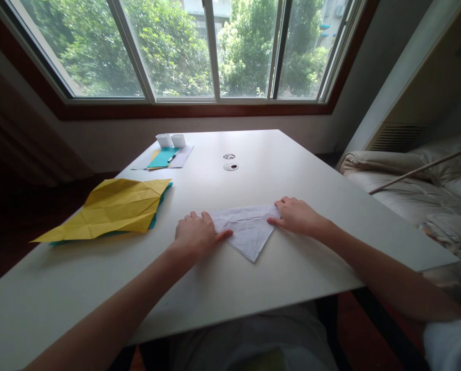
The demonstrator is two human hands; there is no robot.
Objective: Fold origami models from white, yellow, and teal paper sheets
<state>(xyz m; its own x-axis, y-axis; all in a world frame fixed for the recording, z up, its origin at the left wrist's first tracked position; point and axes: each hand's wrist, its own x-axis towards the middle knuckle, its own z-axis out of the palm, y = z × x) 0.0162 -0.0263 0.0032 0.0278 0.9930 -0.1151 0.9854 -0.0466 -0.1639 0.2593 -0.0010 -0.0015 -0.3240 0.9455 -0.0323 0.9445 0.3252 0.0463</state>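
Note:
A white sheet of paper [248,232], folded into a downward-pointing triangle with many creases, lies flat on the white table [277,175] in front of me. My left hand [197,234] rests on its left corner, fingers pressing the edge down. My right hand [296,215] presses the right corner, fingertips on the paper. Both hands lie flat on the sheet and pin it to the table; neither lifts it.
A creased yellow sheet [116,208] lies over a teal sheet at the left. Further back sit teal and white papers with a pen [164,157] and two small white boxes [171,140]. Two round cable ports [230,162] mark the table. A sofa [420,180] stands at right.

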